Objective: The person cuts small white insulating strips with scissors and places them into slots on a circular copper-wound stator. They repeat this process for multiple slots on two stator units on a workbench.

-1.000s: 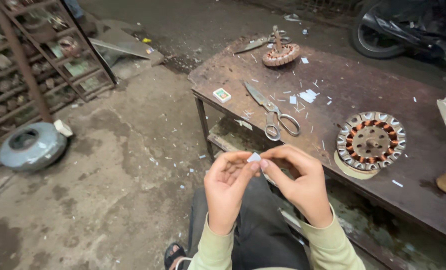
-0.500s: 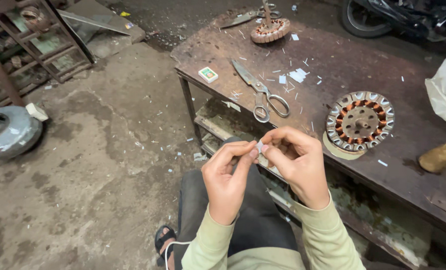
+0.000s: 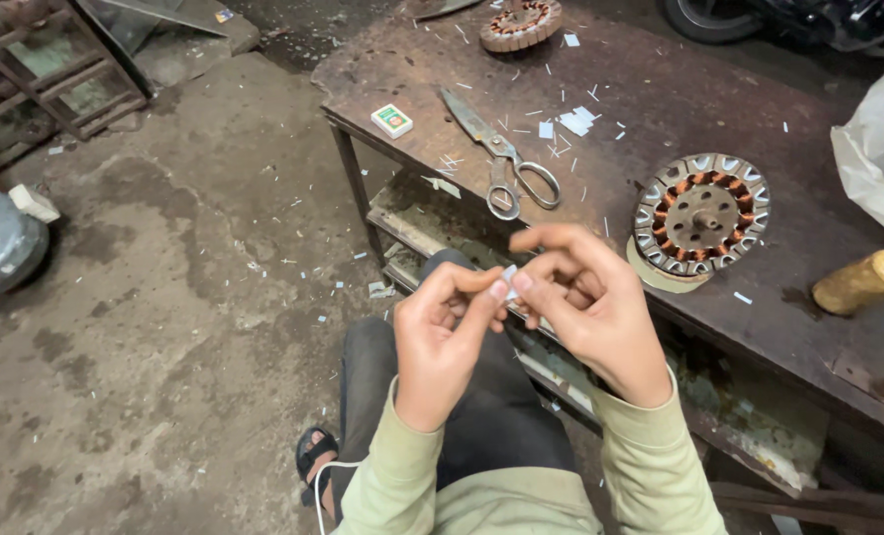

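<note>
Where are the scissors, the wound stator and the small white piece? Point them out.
scissors (image 3: 502,159): head view, on the pivot where the blades meet the handles.
wound stator (image 3: 700,213): head view, on its central hub.
small white piece (image 3: 508,272): head view, between both hands' fingertips.

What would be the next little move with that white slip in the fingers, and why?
Probably carry the white slip, pinched between left hand and right hand, over to the stator: its copper-wound slots lie open on the table, close by.

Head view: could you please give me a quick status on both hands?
Left hand and right hand together, fingertips pinching a small white paper slip. Scissors and wound stator lie untouched on the workbench. Nothing in the way.
</note>
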